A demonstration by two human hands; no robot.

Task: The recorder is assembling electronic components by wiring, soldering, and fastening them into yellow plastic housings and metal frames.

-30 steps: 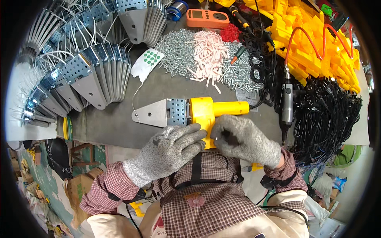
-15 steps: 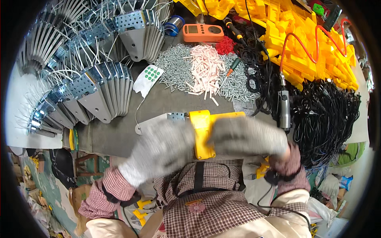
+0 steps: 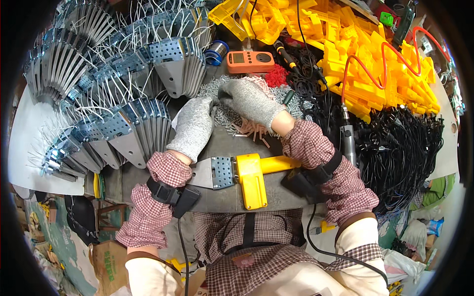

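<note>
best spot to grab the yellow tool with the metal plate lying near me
Probably the yellow handle, taken from above with the right hand. It lies flat along the table edge pointing right, its bar bare between the yellow body and the right sleeve. The perforated metal plate on the left is flat and thin, a poorer hold.

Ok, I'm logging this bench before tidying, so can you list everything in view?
Tool with yellow body and perforated metal plate: one, near edge of the dark table, below both hands.
Perforated metal plates with white wires: many, silver, fanned stacks at left.
Screw pile: many, silver, centre, under the hands.
Pink plugs: many, by the screws.
Orange meter: one, top centre.
Yellow plastic parts: heap, upper right.
Black cables: bundle, right.
Left hand: grey glove, at the screws.
Right hand: grey glove, on the screws.
</note>
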